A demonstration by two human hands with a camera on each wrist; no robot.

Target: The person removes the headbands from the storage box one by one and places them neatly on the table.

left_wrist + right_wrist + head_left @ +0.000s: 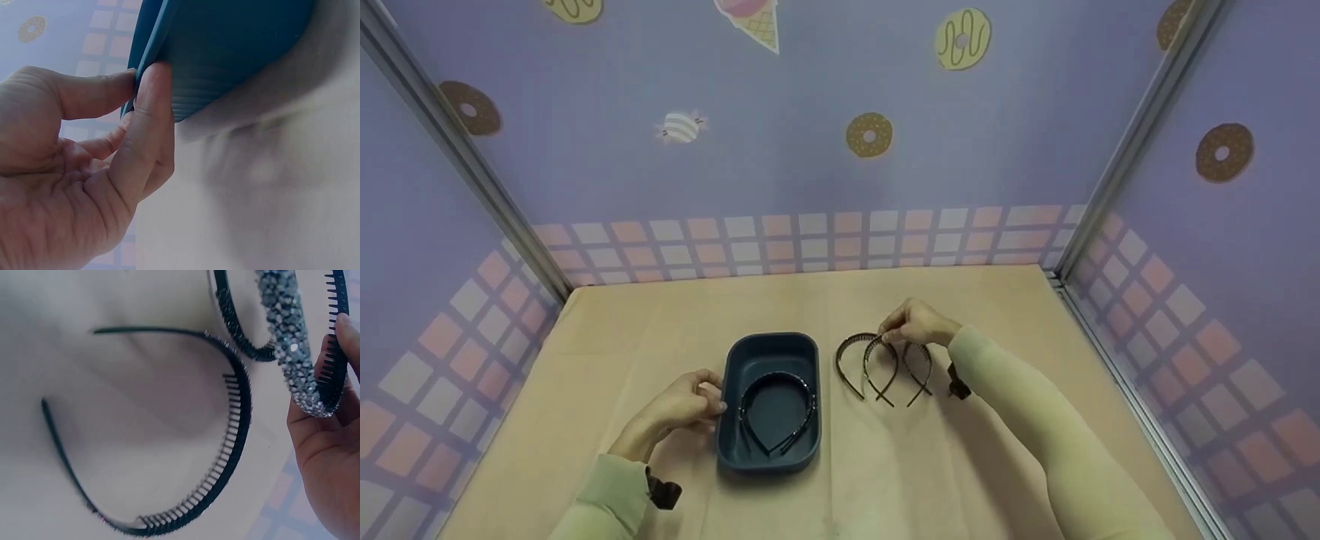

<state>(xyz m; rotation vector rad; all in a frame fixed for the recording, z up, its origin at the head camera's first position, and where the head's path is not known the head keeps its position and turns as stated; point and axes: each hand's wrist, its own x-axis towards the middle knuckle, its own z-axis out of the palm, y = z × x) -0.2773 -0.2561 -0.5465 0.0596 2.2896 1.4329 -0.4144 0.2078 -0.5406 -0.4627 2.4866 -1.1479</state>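
Observation:
A dark blue tray stands on the table with a black headband inside it. At its left rim is my left hand; in the left wrist view, thumb and fingers of this hand pinch the rim. To the right of the tray, my right hand holds a headband by its top. In the right wrist view this headband sparkles with silvery stones, pinched by the hand. Another toothed headband lies beside it.
On the beige table, one headband lies left of the held one and another right of it. Patterned walls close off the back and both sides, with metal posts at the corners.

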